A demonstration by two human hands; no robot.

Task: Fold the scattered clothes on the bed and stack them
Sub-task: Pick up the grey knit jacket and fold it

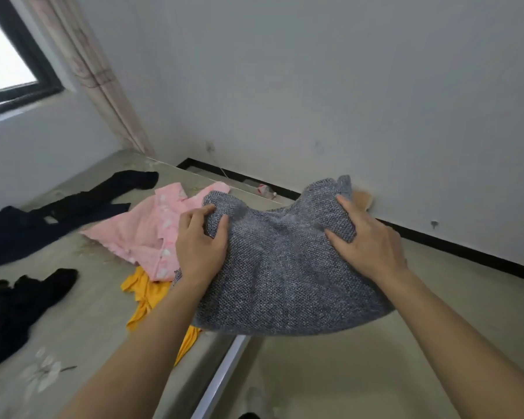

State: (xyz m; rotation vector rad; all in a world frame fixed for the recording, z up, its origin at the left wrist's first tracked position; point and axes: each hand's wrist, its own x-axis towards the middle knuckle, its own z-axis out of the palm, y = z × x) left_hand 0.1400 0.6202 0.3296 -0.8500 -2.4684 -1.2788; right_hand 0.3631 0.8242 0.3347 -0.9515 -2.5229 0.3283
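I have both hands clamped on the grey knit top (285, 273): the left hand (200, 240) bunches its left upper part and the right hand (366, 237) pinches the right, the two well apart. The top spreads across the right edge of the bed (88, 297). Just beside it to the left lie a pink garment (146, 228) and a yellow garment (146, 294), and dark clothes (18, 309) are scattered toward the left edge.
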